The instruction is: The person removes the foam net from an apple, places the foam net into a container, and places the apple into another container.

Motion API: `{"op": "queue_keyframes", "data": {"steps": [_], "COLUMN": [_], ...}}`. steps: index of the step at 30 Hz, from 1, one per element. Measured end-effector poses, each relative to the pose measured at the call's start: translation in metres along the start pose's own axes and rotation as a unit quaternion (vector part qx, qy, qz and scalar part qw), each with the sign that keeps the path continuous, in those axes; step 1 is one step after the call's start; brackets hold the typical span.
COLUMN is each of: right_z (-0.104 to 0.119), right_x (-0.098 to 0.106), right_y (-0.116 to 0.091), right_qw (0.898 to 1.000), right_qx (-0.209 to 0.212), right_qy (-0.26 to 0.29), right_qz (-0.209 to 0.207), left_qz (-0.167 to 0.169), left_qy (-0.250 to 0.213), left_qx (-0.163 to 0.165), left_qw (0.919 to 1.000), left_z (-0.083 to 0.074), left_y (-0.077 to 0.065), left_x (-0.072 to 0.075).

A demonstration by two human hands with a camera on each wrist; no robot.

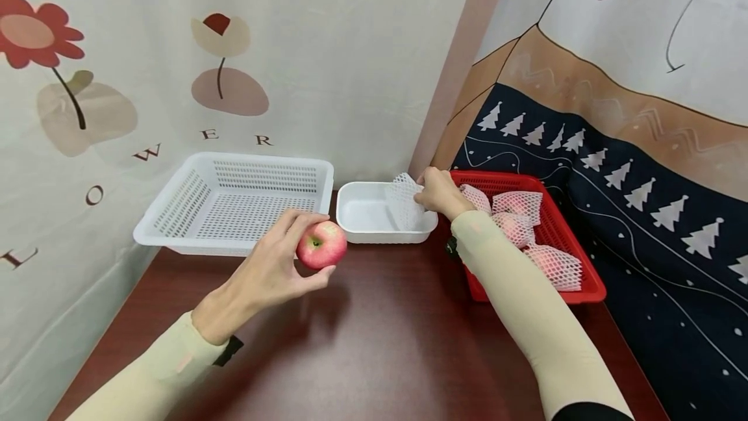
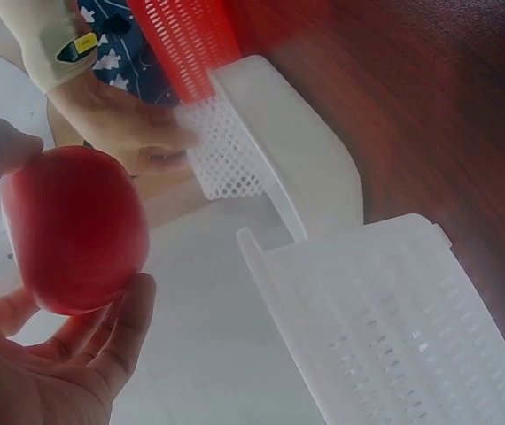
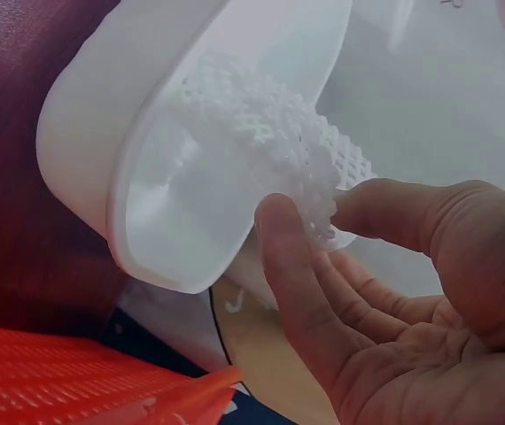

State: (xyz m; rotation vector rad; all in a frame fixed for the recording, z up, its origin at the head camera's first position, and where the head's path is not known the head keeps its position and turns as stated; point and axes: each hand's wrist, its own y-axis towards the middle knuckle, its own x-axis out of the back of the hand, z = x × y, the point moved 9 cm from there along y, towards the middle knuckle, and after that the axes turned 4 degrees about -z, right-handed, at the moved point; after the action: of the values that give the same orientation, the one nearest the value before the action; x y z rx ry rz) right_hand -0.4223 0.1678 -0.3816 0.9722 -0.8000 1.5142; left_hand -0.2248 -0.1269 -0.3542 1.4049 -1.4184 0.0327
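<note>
Mid-frame, my left hand (image 1: 274,260) grips the apple (image 1: 322,245); rightward, my right hand (image 1: 439,192) pinches the foam net (image 1: 404,203) over the white tray (image 1: 374,238).

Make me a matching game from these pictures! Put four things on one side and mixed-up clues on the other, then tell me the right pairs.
Things:
1. Bare apple
2. Loose foam net
3. Red basket
4. Large white basket

Clues:
A. Holding several net-wrapped fruits
B. Pinched in the right hand
C. Standing at the back left of the table
D. Held in the left hand

Right pairs: 1-D, 2-B, 3-A, 4-C.
</note>
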Motion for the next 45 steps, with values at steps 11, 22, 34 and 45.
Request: {"op": "queue_keyframes", "data": {"steps": [11,22,34,45], "right_z": [-0.009,-0.025,-0.009,0.016], "right_x": [-0.016,-0.019,0.000,0.017], "right_y": [0.004,0.015,-0.015,-0.054], "right_qw": [0.995,0.992,0.996,0.994], "right_qx": [-0.045,-0.051,0.042,0.108], "right_qy": [0.013,-0.020,-0.037,-0.006], "right_qz": [0.083,0.110,0.063,0.016], "left_qz": [-0.004,-0.003,-0.007,-0.013], "left_qy": [0.004,0.009,0.015,0.020], "left_qx": [-0.005,-0.005,-0.006,0.018], "left_qw": [1.0000,0.9999,0.9998,0.9996], "left_z": [-0.001,0.001,0.006,0.017], "left_y": [0.002,0.004,0.012,0.012], "left_x": [0.001,0.003,0.005,0.009]}}
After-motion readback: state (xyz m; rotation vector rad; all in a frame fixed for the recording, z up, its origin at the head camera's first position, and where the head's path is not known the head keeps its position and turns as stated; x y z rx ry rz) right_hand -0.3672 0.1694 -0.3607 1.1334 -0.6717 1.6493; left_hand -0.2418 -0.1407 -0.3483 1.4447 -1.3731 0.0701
